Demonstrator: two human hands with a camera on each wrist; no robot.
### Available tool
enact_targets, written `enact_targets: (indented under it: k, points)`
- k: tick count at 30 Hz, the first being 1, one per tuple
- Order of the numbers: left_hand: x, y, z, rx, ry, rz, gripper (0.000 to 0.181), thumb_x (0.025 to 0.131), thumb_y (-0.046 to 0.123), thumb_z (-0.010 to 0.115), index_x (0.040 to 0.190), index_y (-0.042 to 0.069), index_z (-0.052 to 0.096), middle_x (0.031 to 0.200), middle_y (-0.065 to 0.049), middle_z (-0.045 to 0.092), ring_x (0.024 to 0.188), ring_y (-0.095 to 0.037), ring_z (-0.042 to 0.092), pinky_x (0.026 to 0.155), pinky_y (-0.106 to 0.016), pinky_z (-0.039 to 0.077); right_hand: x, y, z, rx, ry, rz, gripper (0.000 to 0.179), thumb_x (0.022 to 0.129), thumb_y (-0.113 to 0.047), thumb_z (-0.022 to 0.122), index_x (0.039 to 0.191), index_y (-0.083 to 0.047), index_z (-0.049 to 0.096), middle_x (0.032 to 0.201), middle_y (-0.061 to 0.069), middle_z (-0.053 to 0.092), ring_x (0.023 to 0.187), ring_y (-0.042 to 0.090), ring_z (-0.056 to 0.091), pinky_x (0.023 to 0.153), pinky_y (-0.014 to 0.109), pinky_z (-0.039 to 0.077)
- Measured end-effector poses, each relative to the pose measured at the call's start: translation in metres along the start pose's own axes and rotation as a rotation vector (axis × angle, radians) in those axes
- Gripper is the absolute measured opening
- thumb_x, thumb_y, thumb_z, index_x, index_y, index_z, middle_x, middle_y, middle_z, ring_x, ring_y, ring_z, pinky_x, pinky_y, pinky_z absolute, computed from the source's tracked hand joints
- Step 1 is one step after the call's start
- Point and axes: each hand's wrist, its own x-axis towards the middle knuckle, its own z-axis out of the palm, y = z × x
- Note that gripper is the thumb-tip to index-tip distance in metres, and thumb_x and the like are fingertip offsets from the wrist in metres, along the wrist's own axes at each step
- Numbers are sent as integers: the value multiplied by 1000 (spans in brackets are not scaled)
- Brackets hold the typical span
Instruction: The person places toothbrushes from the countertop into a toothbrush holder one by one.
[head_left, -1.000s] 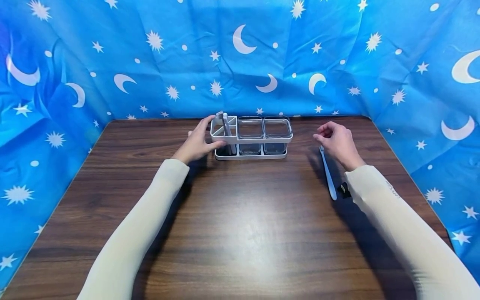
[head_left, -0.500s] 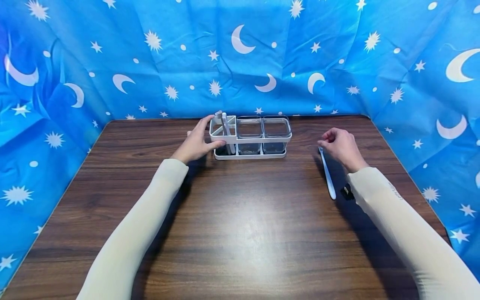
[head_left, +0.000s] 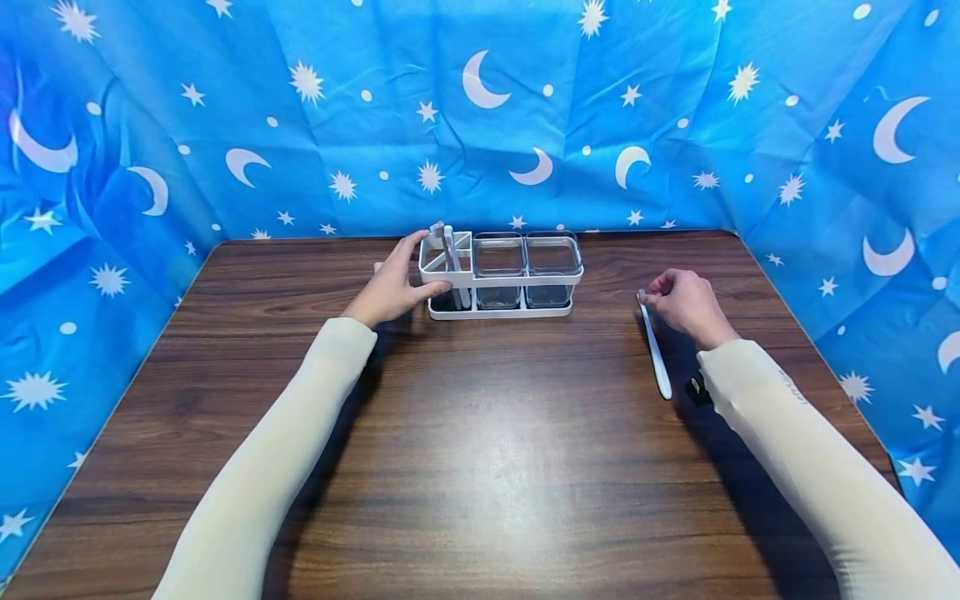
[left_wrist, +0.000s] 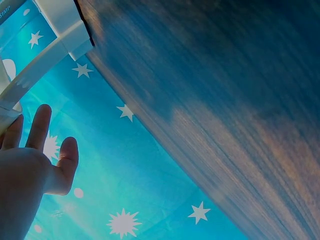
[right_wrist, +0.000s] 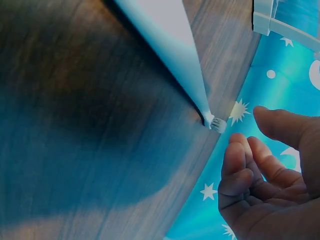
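Observation:
A white toothbrush holder (head_left: 522,282) with two clear cups (head_left: 553,254) stands at the back of the table. Two toothbrushes (head_left: 452,250) lean upright in its divided left section. My left hand (head_left: 393,283) grips the holder's left end, thumb at the front and fingers round the side. In the left wrist view that hand (left_wrist: 37,155) reaches up to the white rim. A pale blue toothbrush (head_left: 656,350) lies at the right, bristles toward the back. Beside its head hovers my right hand (head_left: 686,304); in the right wrist view thumb and loosely bent fingers (right_wrist: 236,160) are apart, with nothing between them.
The dark wood table (head_left: 495,467) ends at the back against a blue curtain (head_left: 375,108) patterned with moons and stars. The curtain also runs along both sides. A small black device (head_left: 697,388) sits under the right wrist.
My right hand has lowered and come a little right and nearer, to the head of the lying toothbrush. The left hand has stayed on the holder, which has not moved.

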Motion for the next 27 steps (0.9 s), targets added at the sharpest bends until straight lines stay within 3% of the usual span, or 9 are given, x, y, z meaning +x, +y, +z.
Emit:
enact_targets:
  k: [27]
  points:
    - [1,-1,0,3,6,-1,94,78,57,68,151,25,17,153,-6,23,138,-27,25,105,-64,1,1,9,7,-67,-122,52,20,92,-16,63,98,3,60,94,19,56,84,34,50,69,41,42]
